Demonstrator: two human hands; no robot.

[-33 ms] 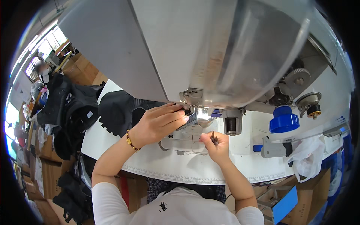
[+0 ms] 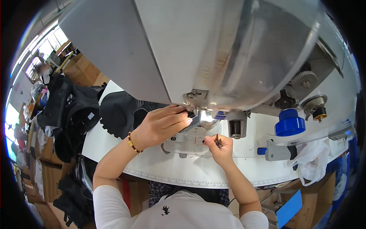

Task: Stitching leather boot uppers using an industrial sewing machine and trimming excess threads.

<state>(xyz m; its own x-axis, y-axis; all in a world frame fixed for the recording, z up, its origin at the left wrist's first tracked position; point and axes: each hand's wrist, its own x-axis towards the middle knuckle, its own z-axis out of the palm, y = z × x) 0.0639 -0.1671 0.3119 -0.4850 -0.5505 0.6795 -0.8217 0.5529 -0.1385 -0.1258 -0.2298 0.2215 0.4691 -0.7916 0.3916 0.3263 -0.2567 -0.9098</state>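
Observation:
A black workpiece, with a rounded flap and a notched edge, lies on the white table under the sewing machine's head. My left hand holds its right-hand end beside the needle area, fingers together over it; the thumb is hidden. The machine head covers part of the piece. My right hand is closed around small thread snips, whose dark pointed blades stick up from the fist. It is in front of the machine's metal base, apart from the workpiece. A fine thread runs across the table near it.
More black items are piled at the left. A blue knob sits on the machine's right side. A clear plastic bag hangs at the table's right edge, above a cardboard box. A person is far back left.
Both hands stay in nearly the same place. The thumb tip of my right hand has shifted slightly, and a small dark spot shows beside it.

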